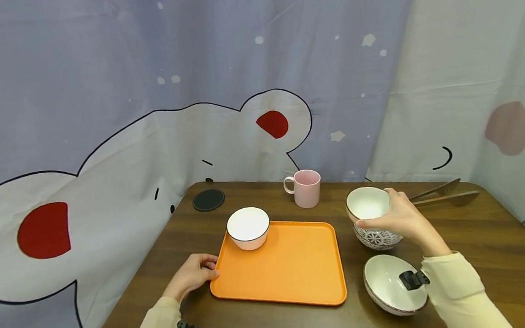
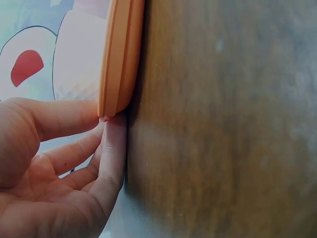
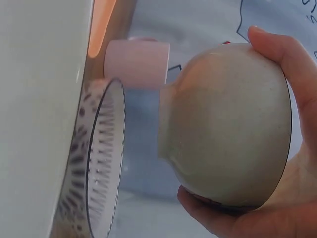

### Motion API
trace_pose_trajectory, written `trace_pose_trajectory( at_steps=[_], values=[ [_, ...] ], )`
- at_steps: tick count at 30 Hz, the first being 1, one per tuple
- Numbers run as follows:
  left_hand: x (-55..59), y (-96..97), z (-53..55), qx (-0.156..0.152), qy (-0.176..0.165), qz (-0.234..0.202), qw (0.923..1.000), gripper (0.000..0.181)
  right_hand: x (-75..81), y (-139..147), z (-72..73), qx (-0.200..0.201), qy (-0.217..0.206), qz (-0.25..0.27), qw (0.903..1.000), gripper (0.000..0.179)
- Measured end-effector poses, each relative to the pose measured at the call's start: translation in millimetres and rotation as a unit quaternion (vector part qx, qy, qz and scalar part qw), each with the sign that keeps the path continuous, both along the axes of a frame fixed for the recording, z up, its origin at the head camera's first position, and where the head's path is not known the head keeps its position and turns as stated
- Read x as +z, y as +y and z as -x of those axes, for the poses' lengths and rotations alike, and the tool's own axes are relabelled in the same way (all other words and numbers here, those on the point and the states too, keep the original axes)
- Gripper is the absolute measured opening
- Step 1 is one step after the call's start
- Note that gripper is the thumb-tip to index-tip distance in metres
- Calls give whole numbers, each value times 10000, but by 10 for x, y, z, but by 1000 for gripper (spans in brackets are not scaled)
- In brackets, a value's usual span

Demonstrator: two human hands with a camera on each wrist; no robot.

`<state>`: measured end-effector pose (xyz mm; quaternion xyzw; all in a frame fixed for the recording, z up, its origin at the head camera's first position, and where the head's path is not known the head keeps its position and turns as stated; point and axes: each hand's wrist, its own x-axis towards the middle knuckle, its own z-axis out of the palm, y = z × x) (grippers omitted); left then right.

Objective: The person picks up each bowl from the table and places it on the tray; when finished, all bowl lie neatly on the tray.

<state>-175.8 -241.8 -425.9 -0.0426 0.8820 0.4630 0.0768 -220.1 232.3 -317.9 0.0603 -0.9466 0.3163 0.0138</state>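
Observation:
My right hand (image 1: 403,218) grips a small white bowl (image 1: 366,204) by its rim, thumb on one side and fingers on the other. In the right wrist view that held bowl (image 3: 228,124) is apart from the patterned bowl (image 3: 104,158) beneath it. At the left edge of the orange tray (image 1: 296,267), my left hand (image 1: 190,276) pinches the rim between thumb and fingers, as the left wrist view confirms. Another white bowl (image 1: 248,228) stands upright on the tray's back left corner.
A larger white bowl (image 1: 386,277) stands right of the tray, under my right wrist. The pink mug (image 1: 307,189) is behind the tray, and a dark round coaster (image 1: 208,200) lies back left. Wooden utensils (image 1: 454,199) lie back right. A patterned curtain hangs behind the table.

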Motion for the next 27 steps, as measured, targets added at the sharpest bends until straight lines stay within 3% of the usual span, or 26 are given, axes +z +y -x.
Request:
trace_pose_trajectory(
  at_steps=[21, 27],
  values=[
    [80, -18, 34, -200, -22, -85, 9998, 36, -49, -485, 135, 271, 134, 106, 9995, 115],
    [51, -32, 13, -217, -86, -98, 9997, 36, -119, -607, 160, 330, 43, 185, 9993, 116]
  ],
)
